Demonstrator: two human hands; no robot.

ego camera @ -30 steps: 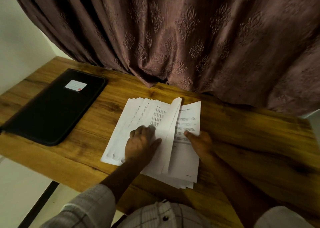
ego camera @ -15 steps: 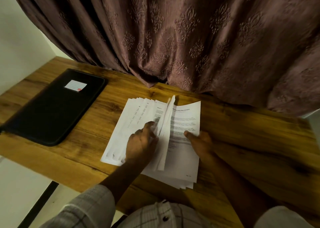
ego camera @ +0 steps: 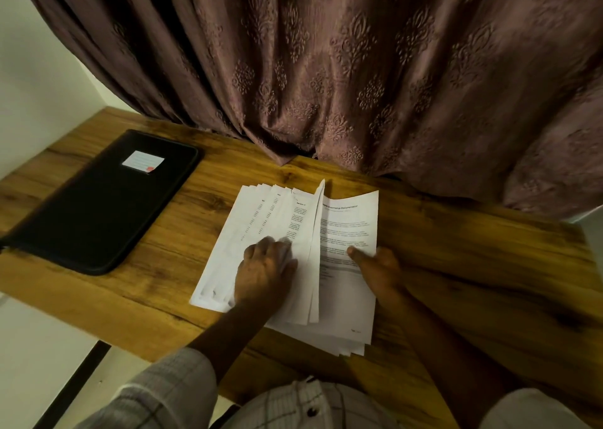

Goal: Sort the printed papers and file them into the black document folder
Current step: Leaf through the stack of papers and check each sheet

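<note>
On the wooden counter (ego camera: 456, 265), the printed papers (ego camera: 346, 285) are pinned at their right side by the flat, open right hand (ego camera: 378, 268), while the left hand (ego camera: 266, 273), fingers spread and gripping nothing, is pressed on the fanned sheets turned over to the left. Since a moment ago one sheet, earlier lying over, has been raised on edge, so sorting is judged underway. Farther left, well apart, the black document folder (ego camera: 98, 206) lies closed, nothing filed.
</note>
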